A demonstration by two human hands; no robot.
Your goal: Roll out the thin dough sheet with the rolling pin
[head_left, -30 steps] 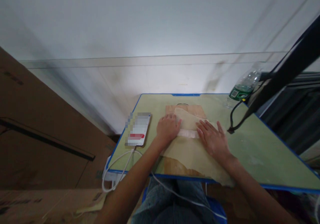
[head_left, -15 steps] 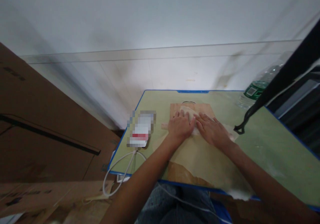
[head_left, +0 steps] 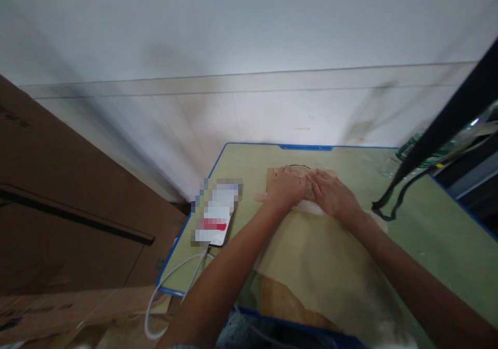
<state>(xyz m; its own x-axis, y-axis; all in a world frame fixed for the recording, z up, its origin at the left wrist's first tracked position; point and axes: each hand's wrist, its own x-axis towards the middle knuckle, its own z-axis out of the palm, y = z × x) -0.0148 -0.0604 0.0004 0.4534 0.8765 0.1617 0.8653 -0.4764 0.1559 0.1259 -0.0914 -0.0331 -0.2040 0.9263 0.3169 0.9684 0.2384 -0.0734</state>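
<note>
A thin, pale sheet (head_left: 319,255) covers much of a wooden board, whose far part (head_left: 330,173) shows beyond my hands. My left hand (head_left: 288,185) lies on the board's far part with its fingers bent and pressed together at the sheet's far edge; what is under the fingertips is hidden. Close beside it, my right hand (head_left: 334,196) rests over the same edge, fingers stretched forward. A brown patch (head_left: 288,299) shows under the sheet near the table's front edge.
On the left of the green table (head_left: 361,157) lies a phone (head_left: 218,214) with a white cable (head_left: 150,297). A clear bottle (head_left: 404,149) stands at the back right behind a black strap (head_left: 439,126). Cardboard (head_left: 78,183) is at the left.
My hands have slid slightly away from me over the board. The sheet's far edge has come back from the board's far part, and my left fingers are more bent. The view has shifted slightly.
</note>
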